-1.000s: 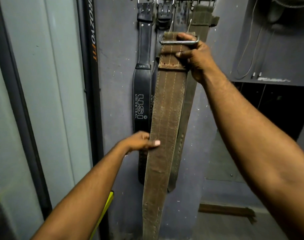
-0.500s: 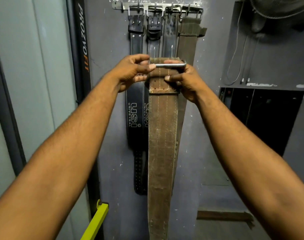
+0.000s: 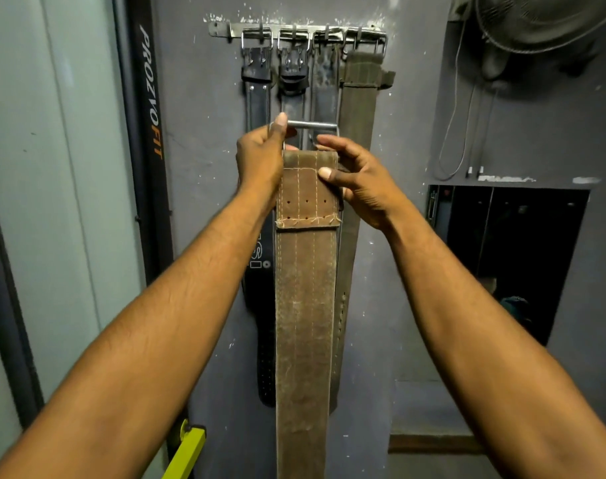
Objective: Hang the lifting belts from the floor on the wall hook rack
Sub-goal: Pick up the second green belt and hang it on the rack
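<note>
A long brown leather lifting belt [image 3: 305,305] hangs straight down in front of the wall, held at its top end. My left hand [image 3: 260,160] grips the left side of its steel buckle [image 3: 312,126], thumb over the bar. My right hand [image 3: 360,181] pinches the belt's right edge just under the buckle. The buckle sits well below the metal hook rack [image 3: 225,29] at the top of the wall. Several belts hang on the rack: a black one [image 3: 256,98], two dark ones and an olive one [image 3: 358,98].
A black upright frame [image 3: 149,133] with lettering stands to the left of the rack. A fan [image 3: 543,22] and cables are mounted at the upper right. A dark recess [image 3: 519,254] opens on the right, and a yellow bar [image 3: 187,451] juts out low on the left.
My left hand rose from the middle of the belt to the buckle. Both hands now hold the top end, with the buckle's bar lifted clear above the leather.
</note>
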`<state>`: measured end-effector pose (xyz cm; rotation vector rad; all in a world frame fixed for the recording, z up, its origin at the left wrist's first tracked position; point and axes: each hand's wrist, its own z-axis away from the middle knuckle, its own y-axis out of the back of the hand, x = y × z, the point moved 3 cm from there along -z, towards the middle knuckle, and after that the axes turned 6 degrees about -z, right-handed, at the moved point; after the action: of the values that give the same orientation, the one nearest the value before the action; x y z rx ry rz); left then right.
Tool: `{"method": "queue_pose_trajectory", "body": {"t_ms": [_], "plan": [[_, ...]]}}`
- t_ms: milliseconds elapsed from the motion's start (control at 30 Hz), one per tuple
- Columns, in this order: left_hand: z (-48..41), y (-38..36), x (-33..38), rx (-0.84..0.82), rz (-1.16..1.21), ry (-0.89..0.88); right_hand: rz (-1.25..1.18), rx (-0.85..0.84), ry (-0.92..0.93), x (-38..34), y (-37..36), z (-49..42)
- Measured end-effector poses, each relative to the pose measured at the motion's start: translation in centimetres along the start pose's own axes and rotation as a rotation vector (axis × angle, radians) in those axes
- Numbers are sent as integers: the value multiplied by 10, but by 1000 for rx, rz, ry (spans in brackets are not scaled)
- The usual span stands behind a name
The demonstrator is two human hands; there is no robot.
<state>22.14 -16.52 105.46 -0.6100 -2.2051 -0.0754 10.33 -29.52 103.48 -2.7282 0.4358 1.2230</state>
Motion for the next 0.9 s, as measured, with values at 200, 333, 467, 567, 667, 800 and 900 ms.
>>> {"method": "queue_pose_trajectory", "body": {"t_ms": [200,333,467,567,667,800,900], "plan": [[11,-4,1,122,-12,-74,-36,97,28,3,3,6],[16,-3,-2,211,-81,-126,-80,148,72,15,1,5],[11,-1,-13,202,-85,-102,-49,175,102,27,-1,-4],[10,5,-24,68,50,-24,-82,165,106,37,1,-15],[11,15,-33,-108,137,13,-102,154,82,46,4,-29],[-13,29,-46,-108,155,-30,-49,117,72,58,1,-57],[-44,39,-52,-84,187,-56,-18,102,86,58,-8,-89]]}}
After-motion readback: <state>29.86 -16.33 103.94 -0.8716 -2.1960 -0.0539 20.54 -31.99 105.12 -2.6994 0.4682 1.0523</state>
